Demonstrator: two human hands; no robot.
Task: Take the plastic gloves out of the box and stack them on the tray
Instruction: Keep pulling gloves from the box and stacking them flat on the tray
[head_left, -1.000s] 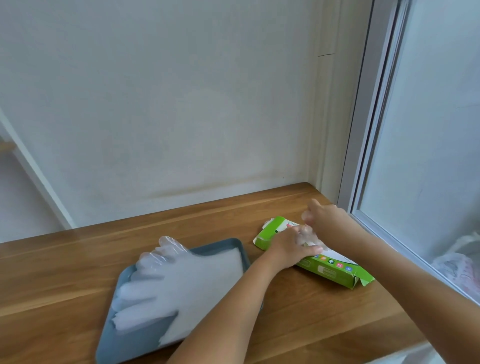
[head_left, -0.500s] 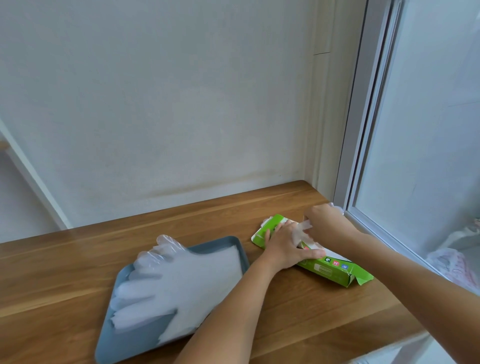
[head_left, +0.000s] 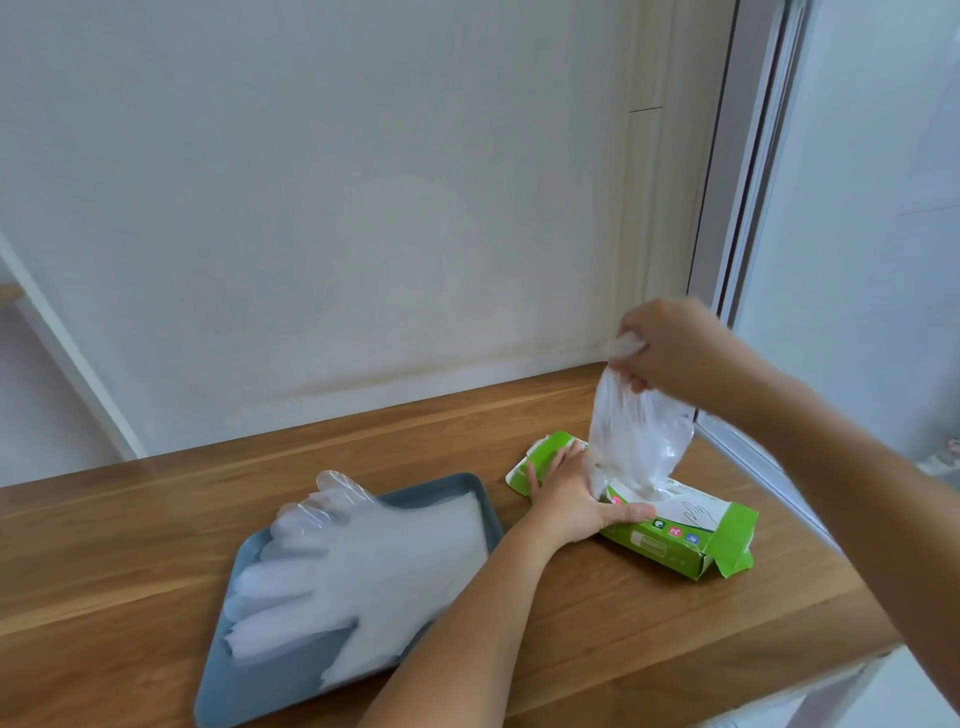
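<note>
From the head camera: up it comes! The right hand (head_left: 670, 348), down at the slot of the green box (head_left: 691, 540) half a second ago, is now lifted right of centre frame, its grip pinched tight on the top of a clear glove (head_left: 634, 441) that trails down, lower end still at the opening. The left hand (head_left: 571, 493) lies flat on the box, fingers spread, grip apart, pinning it to the worktop (head_left: 156, 519). Lower left, the stack of gloves (head_left: 363, 561) lies across the grey tray (head_left: 291, 691), unchanged. By my read this glove is nearly free; the carry to the stack comes next, and another glove may drag out behind it.
</note>
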